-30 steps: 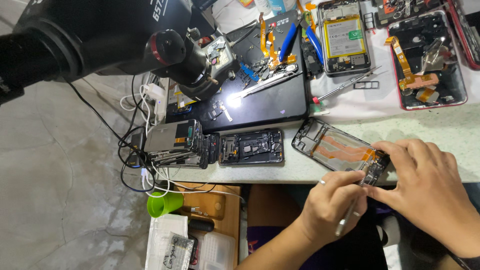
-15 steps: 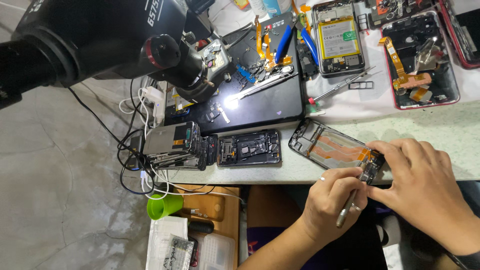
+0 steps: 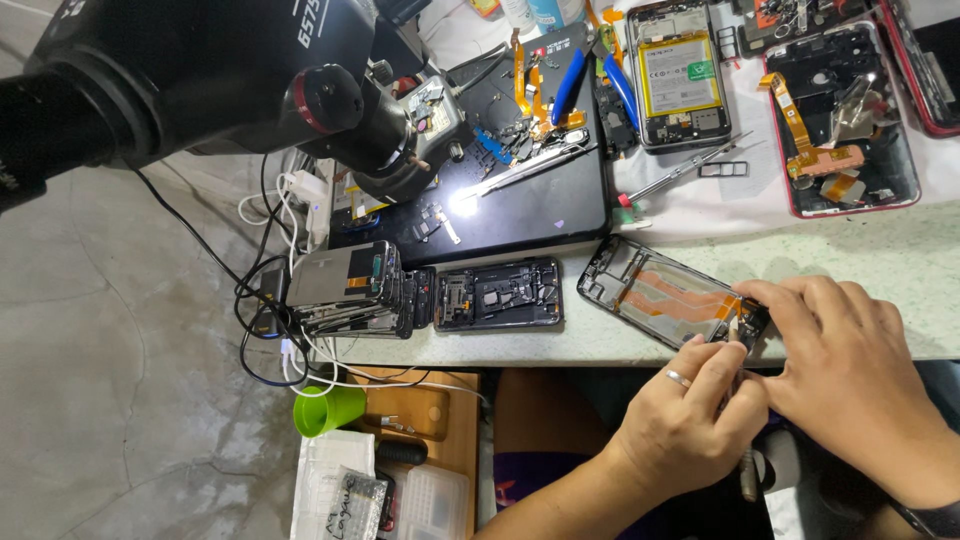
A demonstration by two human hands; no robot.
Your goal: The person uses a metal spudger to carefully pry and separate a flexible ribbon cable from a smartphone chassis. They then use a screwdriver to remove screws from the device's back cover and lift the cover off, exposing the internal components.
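Left hand (image 3: 690, 425) is pinching a thin tool (image 3: 742, 420), tip touching the near end of the phone frame (image 3: 665, 298). Right hand (image 3: 850, 375) is gripping that same end, pressed against the left. Frame is lying on the table edge (image 3: 900, 270). Beyond the left hand: another opened phone (image 3: 498, 295). Farther: dark mat (image 3: 520, 195), microscope (image 3: 200, 70).

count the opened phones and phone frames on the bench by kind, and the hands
bare phone frames with orange flex: 1, under the hands
opened phone bodies lying flat: 3 (dark one, one with yellow battery, red-edged one)
stack of phone parts: 1
hands: 2, left hand, right hand
total: 7
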